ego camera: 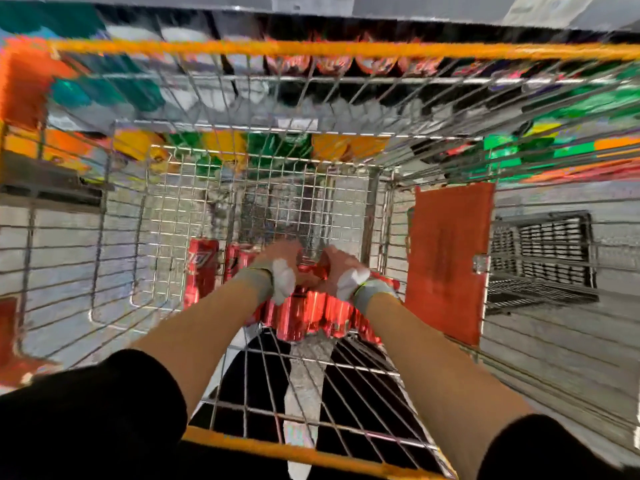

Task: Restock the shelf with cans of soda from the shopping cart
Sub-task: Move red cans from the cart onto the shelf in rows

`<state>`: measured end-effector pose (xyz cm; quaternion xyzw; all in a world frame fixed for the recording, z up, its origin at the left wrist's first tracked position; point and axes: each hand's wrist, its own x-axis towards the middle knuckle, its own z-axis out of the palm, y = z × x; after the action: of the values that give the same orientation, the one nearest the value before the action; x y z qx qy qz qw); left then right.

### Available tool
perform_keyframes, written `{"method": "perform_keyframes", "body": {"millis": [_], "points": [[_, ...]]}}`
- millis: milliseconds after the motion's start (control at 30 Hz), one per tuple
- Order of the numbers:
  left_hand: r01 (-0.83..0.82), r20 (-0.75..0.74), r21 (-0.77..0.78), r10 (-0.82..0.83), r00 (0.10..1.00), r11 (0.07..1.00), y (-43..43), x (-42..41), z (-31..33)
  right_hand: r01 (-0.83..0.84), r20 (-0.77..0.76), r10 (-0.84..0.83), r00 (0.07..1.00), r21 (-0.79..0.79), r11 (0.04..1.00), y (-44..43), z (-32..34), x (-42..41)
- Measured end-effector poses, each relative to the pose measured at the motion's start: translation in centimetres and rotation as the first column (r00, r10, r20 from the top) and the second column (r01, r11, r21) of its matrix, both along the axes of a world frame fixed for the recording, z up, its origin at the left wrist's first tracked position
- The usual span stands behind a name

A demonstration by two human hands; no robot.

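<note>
Reaching down into the shopping cart [311, 48], the left hand [280, 268] and right hand [341, 271] sit close together on top of a cluster of red soda cans [311, 315]. The cluster lies on the cart floor at its near end, towards the right side. More red cans [202, 268] stand apart by the left side. Blur hides the fingers, so I cannot tell whether either hand has closed on a can or only rests there.

Full cans are likely heavy for their size, with stiff walls that are smooth and a little slippery. If the cluster is wrapped, it would probably sag when lifted from the top alone. The safer hold would be round the body of single cans, or under both ends of the bundle. The shelf [346, 65] lies beyond the cart's far edge, too smeared to show a free gap.
</note>
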<state>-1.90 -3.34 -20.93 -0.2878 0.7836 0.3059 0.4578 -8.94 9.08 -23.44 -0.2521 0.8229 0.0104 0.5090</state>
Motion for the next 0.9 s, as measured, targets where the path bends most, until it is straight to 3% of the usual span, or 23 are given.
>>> {"method": "perform_keyframes", "body": {"millis": [200, 367, 500, 667, 800, 900], "points": [[-0.023, -0.036, 0.05, 0.025, 0.999, 0.998, -0.5, 0.4, 0.0, -0.044, -0.063, 0.047, 0.997, 0.049, 0.998, -0.8, -1.3, 0.9], [-0.03, -0.032, 0.09, 0.033, 0.999, 0.995, -1.8, 1.4, 0.0, -0.211, -0.104, 0.219, 0.97, 0.08, 0.974, -1.0, -1.3, 1.0], [-0.091, -0.064, 0.12, 0.1, 0.993, 0.989, -2.8, 2.8, -0.1, -0.222, 0.004, 0.222, 0.975, 0.026, 0.975, -1.1, -0.7, 0.6], [-0.144, -0.088, 0.147, 0.158, 0.983, 0.979, -3.7, 4.2, 2.3, -0.163, 0.045, 0.167, 0.985, -0.07, 0.984, -0.7, 2.6, 0.8], [-0.238, -0.161, 0.201, 0.272, 0.949, 0.95, -4.9, 4.2, 5.4, 0.027, 0.017, -0.025, 1.0, -0.13, 0.991, -0.5, 6.1, 0.3], [-0.221, -0.278, 0.105, 0.242, 0.929, 0.97, -6.0, 3.2, 11.3, 0.035, -0.028, -0.041, 0.999, -0.196, 0.98, -1.0, 12.4, -1.6]]}}
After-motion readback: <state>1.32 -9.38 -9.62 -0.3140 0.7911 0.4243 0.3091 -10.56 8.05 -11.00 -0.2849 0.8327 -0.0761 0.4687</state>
